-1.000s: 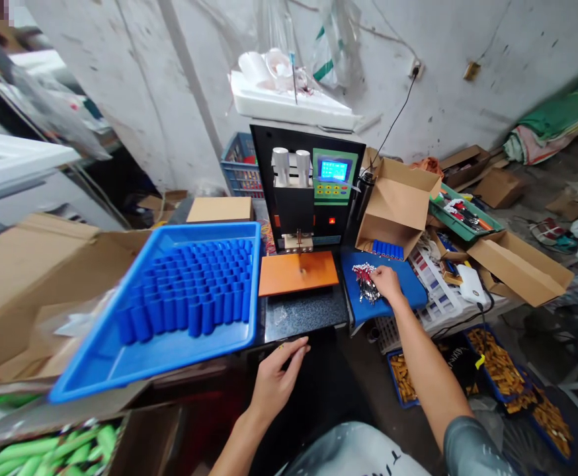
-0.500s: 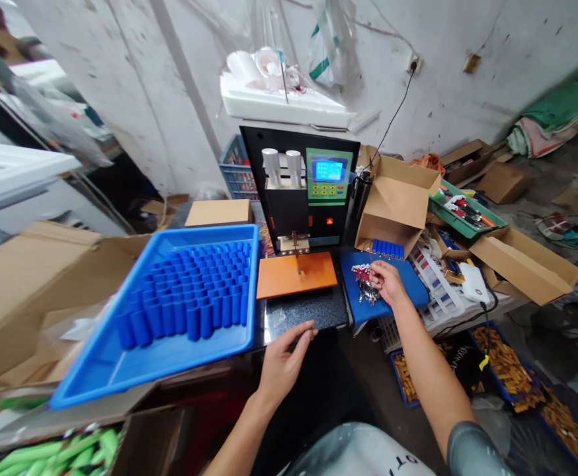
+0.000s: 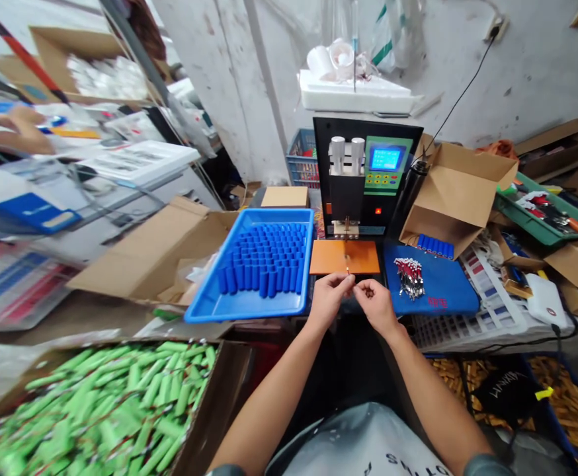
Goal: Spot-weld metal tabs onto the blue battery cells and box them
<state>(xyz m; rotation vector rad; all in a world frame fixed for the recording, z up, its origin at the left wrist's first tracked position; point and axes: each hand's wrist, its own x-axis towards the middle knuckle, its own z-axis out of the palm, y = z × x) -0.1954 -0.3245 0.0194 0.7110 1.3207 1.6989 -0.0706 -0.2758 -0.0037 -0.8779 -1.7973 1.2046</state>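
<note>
My left hand (image 3: pixel 329 297) and my right hand (image 3: pixel 374 303) meet in front of the orange plate (image 3: pixel 344 257) of the black spot-welding machine (image 3: pixel 366 178). Both pinch a small thin piece between their fingertips; its tip shows at the left fingers, too small to name. A pile of small red-and-silver wired parts (image 3: pixel 409 276) lies on a blue pad (image 3: pixel 432 289) just right of my right hand. A blue tray (image 3: pixel 209 305) of upright blue cylinder cells (image 3: pixel 266 258) sits left of my left hand.
A box of green cells (image 3: pixel 110 403) fills the near left. An open cardboard box (image 3: pixel 455 192) with blue cells stands right of the machine. Another person's hand (image 3: pixel 21 129) shows at far left. Bins of gold parts (image 3: pixel 561 403) lie low right.
The view swung left. My right hand left the pile of wired parts and came to the middle; my left hand rose from the table edge to meet it.
</note>
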